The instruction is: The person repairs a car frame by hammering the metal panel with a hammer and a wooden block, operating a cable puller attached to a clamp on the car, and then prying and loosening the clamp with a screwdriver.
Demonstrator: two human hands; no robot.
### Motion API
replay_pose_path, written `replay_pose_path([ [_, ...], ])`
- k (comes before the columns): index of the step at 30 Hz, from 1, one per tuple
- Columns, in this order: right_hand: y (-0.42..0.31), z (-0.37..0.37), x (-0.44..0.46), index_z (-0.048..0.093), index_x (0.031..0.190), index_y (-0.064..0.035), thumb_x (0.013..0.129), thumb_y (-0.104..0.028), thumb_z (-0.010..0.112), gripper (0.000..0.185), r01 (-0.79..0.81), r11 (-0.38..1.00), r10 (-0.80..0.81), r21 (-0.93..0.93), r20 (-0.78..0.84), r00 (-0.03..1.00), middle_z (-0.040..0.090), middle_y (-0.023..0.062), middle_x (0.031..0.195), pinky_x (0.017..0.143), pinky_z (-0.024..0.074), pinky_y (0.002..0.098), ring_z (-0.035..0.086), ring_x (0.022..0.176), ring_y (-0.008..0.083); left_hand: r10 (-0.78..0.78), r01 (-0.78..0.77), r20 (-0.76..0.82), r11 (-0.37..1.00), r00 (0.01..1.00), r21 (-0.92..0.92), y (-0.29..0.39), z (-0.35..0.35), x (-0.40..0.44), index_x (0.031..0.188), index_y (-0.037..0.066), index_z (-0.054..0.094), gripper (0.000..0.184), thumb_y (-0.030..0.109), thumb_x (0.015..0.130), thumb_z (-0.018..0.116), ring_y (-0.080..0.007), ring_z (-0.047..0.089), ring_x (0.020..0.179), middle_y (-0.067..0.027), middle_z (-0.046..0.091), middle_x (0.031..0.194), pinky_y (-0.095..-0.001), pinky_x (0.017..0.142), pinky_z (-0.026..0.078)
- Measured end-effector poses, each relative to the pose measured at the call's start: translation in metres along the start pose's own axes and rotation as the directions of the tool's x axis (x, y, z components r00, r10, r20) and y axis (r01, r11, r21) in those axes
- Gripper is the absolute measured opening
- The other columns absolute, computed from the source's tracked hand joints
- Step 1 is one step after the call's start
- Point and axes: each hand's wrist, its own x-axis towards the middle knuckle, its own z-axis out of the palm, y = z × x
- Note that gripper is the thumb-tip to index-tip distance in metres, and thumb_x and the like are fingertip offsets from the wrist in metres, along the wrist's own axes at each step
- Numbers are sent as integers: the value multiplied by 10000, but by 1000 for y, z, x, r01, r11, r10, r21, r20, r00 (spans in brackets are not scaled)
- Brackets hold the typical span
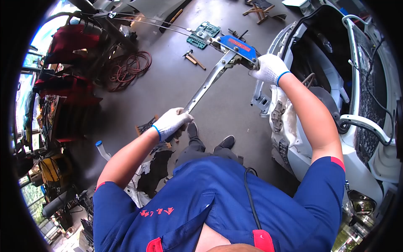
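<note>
A hand cable puller with a blue body (237, 44) is held up in front of me, its metal lever (208, 83) angled down toward my left side. My left hand (171, 122), in a white glove with a blue cuff, is wrapped round the lower end of that lever. At the puller's right end my gloved right hand (270, 68) is closed, its fingertips partly hidden behind the body. Two taut steel cables (155, 23) run from the puller's left end to a dark frame (110, 21) at upper left.
A white car body (289, 138) with its end opened up stands close on my right. On the floor lie a green tool case (203, 35), hammers (195, 59) and a coiled red hose (130, 69). A tool-laden rack (52, 119) stands at left.
</note>
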Motion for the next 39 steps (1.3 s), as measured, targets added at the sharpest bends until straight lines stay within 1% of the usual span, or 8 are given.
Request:
replay_pose_path([
  [3,-6,-3,-1,833,919,-90,853,-492,755,414,-9,1000,9,-4,-21,1000,782,213,928,882,604,474,755,922,410,28,-43,74,978,997,203,9,-56,13,1006,82,658,288,365,976,701,-124,562,536,-10,596,731,-315,495,487],
  [10,-9,-5,1,840,958,-98,844,-477,759,404,-48,999,48,-20,13,999,787,208,937,880,608,464,763,918,398,38,-102,171,917,985,385,45,-121,41,962,91,663,209,294,947,710,-120,568,486,-9,590,679,-305,447,494],
  [18,-7,-1,-2,793,1062,-111,849,-393,775,354,-30,992,33,126,-20,999,787,212,1026,928,596,465,747,999,420,168,-173,75,702,983,691,97,-168,69,1037,87,690,290,354,929,719,-109,586,542,10,590,730,-300,501,509],
  [21,-3,0,1,750,1127,-105,851,-372,783,385,-27,986,27,165,-1,1000,781,214,1085,955,585,470,732,1050,426,290,-262,98,605,952,752,116,-165,83,1053,71,695,323,369,929,719,-116,607,644,-5,612,773,-312,586,513],
  [23,2,4,4,755,1113,-106,851,-378,784,379,-23,986,22,164,6,1000,781,213,1074,954,585,470,732,1046,426,503,-389,175,357,846,849,110,-152,110,1097,34,692,375,365,923,721,-276,695,773,-133,703,859,-418,759,564],
  [27,5,5,4,758,1112,-104,853,-386,785,384,-24,985,23,170,3,1000,785,201,1073,954,587,469,737,1050,412,760,-455,105,266,641,850,138,-70,111,1161,49,703,440,418,926,746,-429,741,980,-236,754,996,-509,869,571],
  [29,4,5,5,767,1114,-109,860,-406,770,391,-33,988,31,150,18,999,788,195,1089,963,588,463,740,1065,401,700,-268,-13,290,714,919,159,-29,109,1136,83,705,414,447,943,747,-421,750,963,-200,771,999,-499,871,583],
  [39,4,-8,-5,813,1068,-123,844,-371,709,350,-38,989,31,142,52,998,800,189,1117,977,592,455,753,1087,377,808,-244,-103,293,580,925,161,-11,129,1088,148,786,432,537,902,806,-359,779,955,-146,810,1010,-465,850,608],
])
